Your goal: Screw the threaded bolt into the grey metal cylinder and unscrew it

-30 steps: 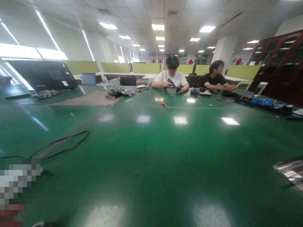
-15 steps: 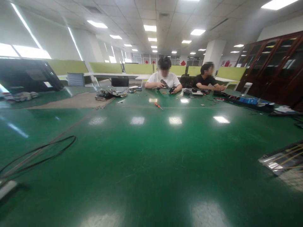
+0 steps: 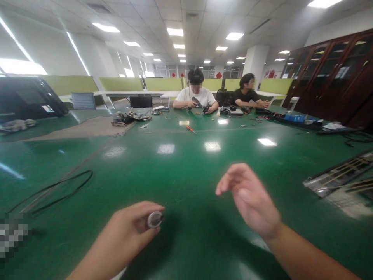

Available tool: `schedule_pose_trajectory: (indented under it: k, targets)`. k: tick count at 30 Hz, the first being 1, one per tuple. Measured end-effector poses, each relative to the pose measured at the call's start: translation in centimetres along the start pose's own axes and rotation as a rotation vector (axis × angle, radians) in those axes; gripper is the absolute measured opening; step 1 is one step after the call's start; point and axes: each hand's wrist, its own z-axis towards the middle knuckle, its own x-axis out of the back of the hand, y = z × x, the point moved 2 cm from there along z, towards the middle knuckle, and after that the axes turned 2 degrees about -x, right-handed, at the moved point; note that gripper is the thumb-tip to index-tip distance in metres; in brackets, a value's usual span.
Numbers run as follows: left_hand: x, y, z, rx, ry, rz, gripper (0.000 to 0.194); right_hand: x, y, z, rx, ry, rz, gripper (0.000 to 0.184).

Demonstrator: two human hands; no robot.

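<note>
My left hand (image 3: 128,229) is closed around a small cylindrical object (image 3: 154,219), held between thumb and fingers. Only its round, pale grey end with a darker middle shows; the rest is hidden in the grip, so its kind is unclear. To the right, my right hand (image 3: 247,198) is raised over the green table (image 3: 186,175), fingers apart and slightly bent, holding nothing. Both hands are above the near part of the table, well apart from each other.
A black cable (image 3: 72,190) loops at the left. An orange screwdriver (image 3: 190,129) lies farther off. Metal parts with yellowish rods (image 3: 340,173) sit at the right. Across the table, one person (image 3: 196,95) holds a dark power tool; another person (image 3: 246,95) sits beside. Stacked parts (image 3: 128,118) lie at left.
Both my hands have come into view from below, the left with the small cylindrical object in it. The view has shifted slightly, moving the background leftward.
</note>
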Motion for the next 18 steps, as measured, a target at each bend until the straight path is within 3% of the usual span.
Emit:
schedule_pose_trajectory:
  k: [3, 5, 7, 12, 18]
  targets:
    - [-3.1, 2.6, 3.5, -0.145, -0.095, -0.002, 0.024, -0.5, 3.4, 0.6, -0.209, -0.050, 0.097, 0.039]
    - [-4.8, 2.9, 4.5, -0.191, -0.070, -0.032, 0.027, -0.6, 5.3, 0.6, -0.351, -0.174, -0.163, 0.052]
    - [-6.0, 2.4, 4.6, -0.211, -0.029, -0.072, 0.032, -0.7, 6.1, 0.2, -0.394, -0.260, -0.341, 0.063]
    - [-7.7, 1.0, 3.1, -0.207, 0.005, -0.158, 0.041, -1.4, 4.9, -1.2, -0.250, -0.297, -0.625, 0.069]
    - [-8.2, 1.5, 3.1, -0.223, -0.033, -0.178, 0.024, -2.0, 4.6, -1.5, -0.148, -0.338, -0.726, 0.046]
